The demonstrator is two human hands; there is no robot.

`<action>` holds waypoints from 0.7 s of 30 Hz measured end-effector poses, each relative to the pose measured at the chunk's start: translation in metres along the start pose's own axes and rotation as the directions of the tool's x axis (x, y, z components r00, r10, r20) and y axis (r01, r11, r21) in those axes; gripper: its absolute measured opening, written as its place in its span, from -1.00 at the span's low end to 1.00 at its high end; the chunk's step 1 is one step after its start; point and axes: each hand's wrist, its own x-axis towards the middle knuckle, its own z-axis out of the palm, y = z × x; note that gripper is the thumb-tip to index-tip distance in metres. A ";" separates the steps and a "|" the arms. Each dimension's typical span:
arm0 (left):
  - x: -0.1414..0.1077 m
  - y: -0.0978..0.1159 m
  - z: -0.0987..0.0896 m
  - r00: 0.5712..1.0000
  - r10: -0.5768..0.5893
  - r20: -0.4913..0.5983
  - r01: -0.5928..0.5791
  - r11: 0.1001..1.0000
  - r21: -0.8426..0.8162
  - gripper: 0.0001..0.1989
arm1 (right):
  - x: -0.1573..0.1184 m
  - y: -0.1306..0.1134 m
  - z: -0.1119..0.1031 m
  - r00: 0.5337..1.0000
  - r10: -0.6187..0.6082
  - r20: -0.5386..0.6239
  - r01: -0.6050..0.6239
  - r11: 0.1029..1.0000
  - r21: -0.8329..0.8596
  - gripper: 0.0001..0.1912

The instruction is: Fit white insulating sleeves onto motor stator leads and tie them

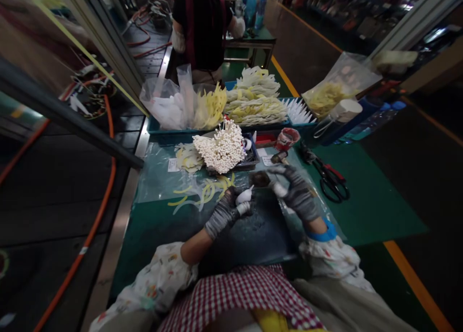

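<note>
My left hand (228, 210), in a grey glove with a white-covered fingertip, is closed on a small white bulb-shaped piece (245, 195) with a thin pointed tip. Over the right part of the dark work mat (249, 240) is my right hand (302, 197), gloved alike and smeared by motion. Its thumb and forefinger lie close to a blurred dark brown lump (259, 179); whether they hold it is unclear. Beyond my left hand lie loose thin yellow and white strips (208, 192). A bunch of white-tipped stems (224, 146) rests just behind them.
Trays along the back carry pale yellow-green petal-like pieces (256, 108), a plastic bag (168, 108) and white pointed pieces (298, 111). Black-handled scissors (334, 185) and a red-stained cup (288, 138) are at the right. A person (204, 28) works ahead. An orange hose (108, 187) runs left.
</note>
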 end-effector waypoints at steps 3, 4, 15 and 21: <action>0.005 -0.002 -0.001 0.994 0.103 0.021 -0.105 0.983 0.153 -0.61 | -0.013 -0.035 0.026 0.972 -0.062 0.228 0.012 0.977 0.211 -0.68; 0.006 -0.002 -0.001 0.992 0.121 0.042 -0.126 0.977 0.170 -0.61 | -0.015 -0.042 0.030 0.964 -0.063 0.257 0.001 0.972 0.233 -0.72; -0.038 0.029 -0.079 0.991 0.083 -0.105 -0.051 0.960 0.276 -0.51 | 0.015 0.016 0.023 0.986 0.136 -0.100 -0.146 0.985 -0.096 -0.56; -0.040 0.065 -0.181 0.842 0.368 -0.395 -0.092 0.819 0.566 -0.49 | 0.009 0.051 0.025 0.995 0.095 0.011 -0.089 0.964 -0.250 -0.40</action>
